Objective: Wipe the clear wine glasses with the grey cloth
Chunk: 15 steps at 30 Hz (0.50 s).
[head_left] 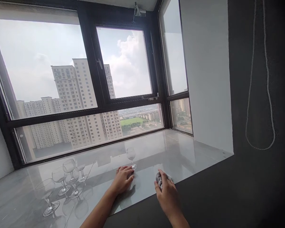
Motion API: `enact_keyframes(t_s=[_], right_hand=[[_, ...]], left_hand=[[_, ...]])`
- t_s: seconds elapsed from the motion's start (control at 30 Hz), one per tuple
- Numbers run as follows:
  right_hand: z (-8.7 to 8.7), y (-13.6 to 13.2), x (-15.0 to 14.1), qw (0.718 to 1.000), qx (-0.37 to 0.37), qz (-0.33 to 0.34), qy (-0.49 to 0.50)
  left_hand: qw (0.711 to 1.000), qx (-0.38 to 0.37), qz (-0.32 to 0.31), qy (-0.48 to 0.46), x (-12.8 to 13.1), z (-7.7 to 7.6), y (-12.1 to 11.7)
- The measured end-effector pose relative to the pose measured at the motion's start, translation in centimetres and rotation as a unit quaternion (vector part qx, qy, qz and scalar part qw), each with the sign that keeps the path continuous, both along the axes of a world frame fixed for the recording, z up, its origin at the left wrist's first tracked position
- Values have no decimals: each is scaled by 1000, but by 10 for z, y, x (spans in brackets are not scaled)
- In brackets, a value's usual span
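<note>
grey cloth [160, 180] is bunched up in our right hand [165, 192], fingers curled round it, down near the front edge of the shiny sill [187, 161]. our left hand [123, 180] is well apart from it, fingertips at the foot of a lone glass [130, 155] that's standing upright; can't really tell if they touch. more stemmed glasses [72, 178] stand in a cluster off to the left, below the dark-framed window [102, 107].

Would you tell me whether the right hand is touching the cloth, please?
Touching. The head view shows the right hand gripping the cloth, its fingers curled over the grey fabric with no gap between them.
</note>
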State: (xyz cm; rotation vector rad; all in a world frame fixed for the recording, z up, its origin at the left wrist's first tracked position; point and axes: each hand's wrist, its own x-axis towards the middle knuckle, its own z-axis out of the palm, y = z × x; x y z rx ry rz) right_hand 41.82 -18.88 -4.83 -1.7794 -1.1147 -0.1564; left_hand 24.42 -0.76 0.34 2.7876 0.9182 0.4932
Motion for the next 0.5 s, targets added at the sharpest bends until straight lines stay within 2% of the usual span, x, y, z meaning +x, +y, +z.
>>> enact_keyframes(t_s=[0.33,0.5], right_hand=[[-10,6,3,999,30,-20,-28],[-11,6,3,999,28,-18,-31]], left_hand=[[999,6,46,3,4,-3,0],[994,15,109,28,6,-2,0]])
